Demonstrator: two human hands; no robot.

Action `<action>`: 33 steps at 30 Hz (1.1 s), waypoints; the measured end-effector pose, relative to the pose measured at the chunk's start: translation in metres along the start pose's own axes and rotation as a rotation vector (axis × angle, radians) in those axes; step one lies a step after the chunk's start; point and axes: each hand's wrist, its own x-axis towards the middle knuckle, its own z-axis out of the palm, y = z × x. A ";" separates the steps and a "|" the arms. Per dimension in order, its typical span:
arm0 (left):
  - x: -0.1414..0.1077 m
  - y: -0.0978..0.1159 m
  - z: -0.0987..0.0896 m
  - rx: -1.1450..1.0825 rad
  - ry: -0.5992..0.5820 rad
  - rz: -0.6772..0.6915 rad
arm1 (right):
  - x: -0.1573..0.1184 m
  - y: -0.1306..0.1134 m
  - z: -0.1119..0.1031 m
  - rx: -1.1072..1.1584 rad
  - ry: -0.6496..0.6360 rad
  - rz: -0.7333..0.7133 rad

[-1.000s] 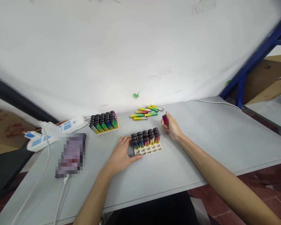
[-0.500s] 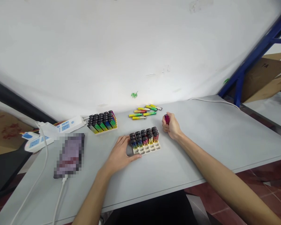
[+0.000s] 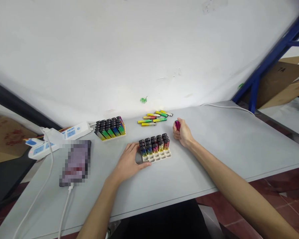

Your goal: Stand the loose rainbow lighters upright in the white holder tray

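My left hand (image 3: pixel 129 163) curves around the left side of a white slotted tray (image 3: pixel 161 157), thumb along its front edge and fingers at its back left. Upright lighters with black tops (image 3: pixel 155 148) and blue, pink, yellow and red bodies fill the tray's back rows. Its front slots hold nothing. Right of the tray, my right hand (image 3: pixel 183 132) is closed in a fist around a magenta-purple lighter (image 3: pixel 177 124), most of which the fingers hide. Behind the tray, several yellow, green and red lighters (image 3: pixel 153 119) lie loose on the table.
A second tray packed with black-topped, rainbow-coloured lighters (image 3: pixel 110 128) stands at the back left. Further left are a white power strip (image 3: pixel 74 130) and a blurred-out phone-like device (image 3: pixel 76 162) with a white cable (image 3: pixel 66 205). A white wall (image 3: pixel 149 59) rises behind the table.
The view has shifted very slightly. The lighter in my right hand has turned a little in the fist; my left hand remains at the tray.
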 end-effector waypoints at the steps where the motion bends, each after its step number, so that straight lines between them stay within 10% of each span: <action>1: 0.000 0.000 0.000 0.001 -0.001 -0.002 | -0.001 0.002 0.000 -0.026 -0.003 -0.023; 12: -0.001 -0.002 0.006 -0.039 0.026 0.014 | -0.071 -0.045 -0.011 -0.766 0.108 -0.612; 17: 0.000 -0.002 0.006 -0.044 0.026 0.024 | -0.116 -0.070 0.011 -0.777 -0.080 -0.520; 22: -0.001 -0.002 0.006 -0.070 0.044 0.052 | -0.123 -0.042 0.045 -0.884 -0.334 -0.504; 33: -0.003 0.005 0.002 -0.081 0.033 0.051 | -0.116 -0.011 0.076 -1.282 -0.388 -0.573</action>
